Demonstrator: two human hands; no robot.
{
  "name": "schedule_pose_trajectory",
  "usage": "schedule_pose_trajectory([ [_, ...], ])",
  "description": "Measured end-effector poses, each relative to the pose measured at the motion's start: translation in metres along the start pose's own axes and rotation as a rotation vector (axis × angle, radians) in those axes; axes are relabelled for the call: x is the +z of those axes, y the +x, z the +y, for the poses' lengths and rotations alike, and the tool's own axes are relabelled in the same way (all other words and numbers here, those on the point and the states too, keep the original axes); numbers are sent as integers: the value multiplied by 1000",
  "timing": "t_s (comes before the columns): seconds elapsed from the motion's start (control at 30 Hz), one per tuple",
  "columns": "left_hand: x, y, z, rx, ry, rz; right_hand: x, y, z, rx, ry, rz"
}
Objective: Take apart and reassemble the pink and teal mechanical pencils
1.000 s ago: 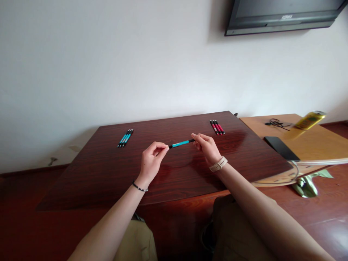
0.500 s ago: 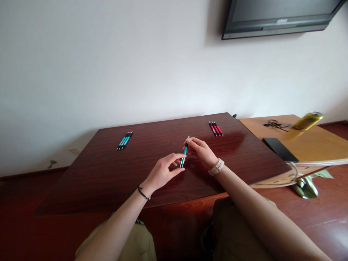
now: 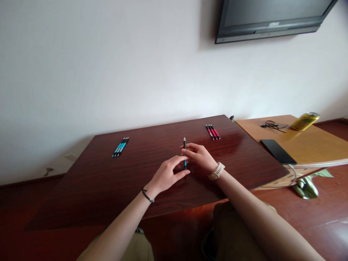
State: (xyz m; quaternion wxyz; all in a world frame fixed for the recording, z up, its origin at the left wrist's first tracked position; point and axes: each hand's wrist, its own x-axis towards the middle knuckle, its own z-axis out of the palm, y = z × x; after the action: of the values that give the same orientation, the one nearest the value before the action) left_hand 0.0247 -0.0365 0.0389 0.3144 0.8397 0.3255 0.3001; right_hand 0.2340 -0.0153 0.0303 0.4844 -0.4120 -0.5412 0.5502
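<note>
A blue and black pen (image 3: 185, 145) points tip-up and away from me above the dark wooden table (image 3: 146, 145). My right hand (image 3: 199, 156) pinches its middle between thumb and fingers. My left hand (image 3: 168, 173) is at its lower end, the thumb and fingers closed round the blue barrel. At the table's left lie three blue pens (image 3: 120, 146) side by side. Several pink and black pens (image 3: 213, 132) lie in a row at the back right.
A lighter wooden table (image 3: 312, 145) on the right bears a black phone (image 3: 277, 151), a coiled black cable (image 3: 273, 125) and a tilted yellow can (image 3: 305, 121). A television (image 3: 272, 18) hangs on the wall.
The held pen has turned more upright in view, and more of its dark front end shows above my right fingers. The view has shifted slightly.
</note>
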Motion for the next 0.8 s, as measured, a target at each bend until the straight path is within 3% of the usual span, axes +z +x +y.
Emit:
schedule_pose_trajectory([
  [0.2,21,44,-11,-170,-345,108,-24,5,5,-75,-133,99],
  [0.43,48,117,-36,-473,-636,265,-49,5,9,-228,-527,294],
  [0.63,57,154,-33,-548,-795,193,-72,3,11,-217,-643,363],
  [0.8,61,180,-38,-531,-691,201,-79,3,9,-183,-788,429],
])
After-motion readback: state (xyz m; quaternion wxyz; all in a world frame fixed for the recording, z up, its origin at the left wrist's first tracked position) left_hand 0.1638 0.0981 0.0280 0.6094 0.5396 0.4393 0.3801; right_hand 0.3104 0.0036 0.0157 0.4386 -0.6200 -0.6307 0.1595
